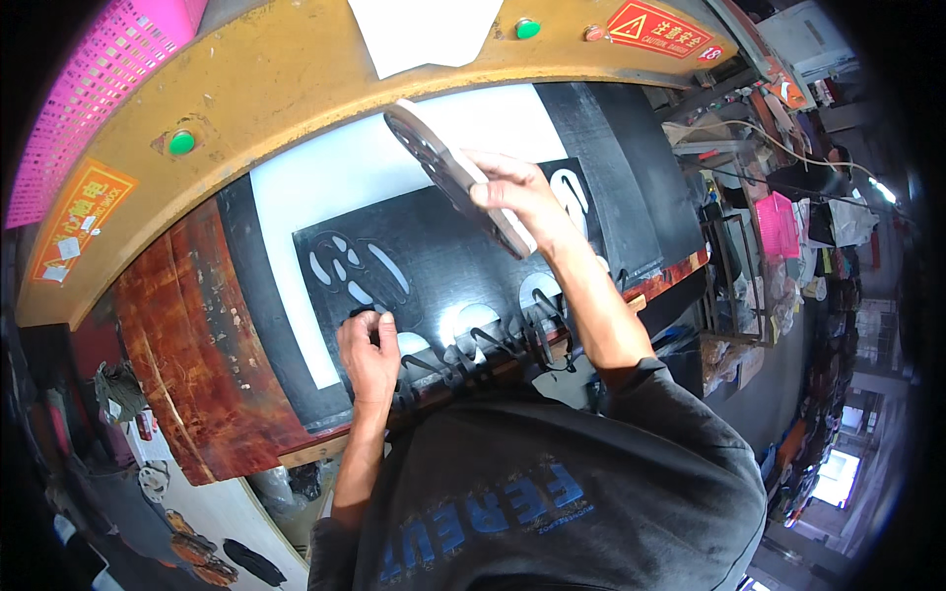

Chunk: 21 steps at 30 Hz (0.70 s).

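My right hand (pixel 520 200) is closed around a long, shoe-shaped cutting die (pixel 434 163), raised and tilted above the bed of a press. Under it lies a black sheet (pixel 453 256) with several cut-out shapes that show white. My left hand (pixel 371 357) is curled at the sheet's near left edge, with the thumb against the fingers. Something dark shows at its fingertips, too small to name. Right of the left hand, looping black offcut strips (pixel 483 340) hang along the near edge. A white cutting board (pixel 296 212) lies beneath the sheet.
A yellow press beam (pixel 256 94) spans the far side, with green buttons (pixel 182 142) and warning labels. A pink basket (pixel 108 89) stands at the far left. Worn reddish-brown boards (pixel 202 345) flank the bed. Cluttered shelving (pixel 734 266) stands at the right.
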Each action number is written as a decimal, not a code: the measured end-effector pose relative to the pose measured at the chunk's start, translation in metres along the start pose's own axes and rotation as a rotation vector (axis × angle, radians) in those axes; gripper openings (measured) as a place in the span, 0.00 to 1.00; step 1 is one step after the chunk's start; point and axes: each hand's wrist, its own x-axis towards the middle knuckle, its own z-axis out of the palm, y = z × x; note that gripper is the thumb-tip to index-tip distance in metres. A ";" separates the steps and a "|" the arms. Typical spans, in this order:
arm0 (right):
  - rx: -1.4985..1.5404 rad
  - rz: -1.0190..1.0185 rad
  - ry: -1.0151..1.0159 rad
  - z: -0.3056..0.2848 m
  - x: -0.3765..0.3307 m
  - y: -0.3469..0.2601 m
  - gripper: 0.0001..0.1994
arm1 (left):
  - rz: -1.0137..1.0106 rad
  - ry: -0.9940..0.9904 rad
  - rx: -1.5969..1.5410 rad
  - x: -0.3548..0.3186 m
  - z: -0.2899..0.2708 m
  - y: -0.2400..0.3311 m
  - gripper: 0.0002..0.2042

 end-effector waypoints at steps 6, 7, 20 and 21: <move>-0.626 -0.189 -0.013 0.015 -0.029 0.036 0.30 | 0.260 -0.240 0.443 0.017 0.002 0.004 0.36; -0.834 -0.248 -0.032 0.016 -0.030 0.045 0.30 | 0.230 -0.298 0.507 0.018 0.003 0.002 0.36; -1.323 -0.366 -0.129 0.010 0.055 0.102 0.30 | 0.172 -0.265 0.531 0.085 0.014 -0.014 0.36; -1.336 -0.364 -0.103 0.007 0.066 0.099 0.30 | 0.214 -0.212 0.529 0.100 0.018 -0.016 0.36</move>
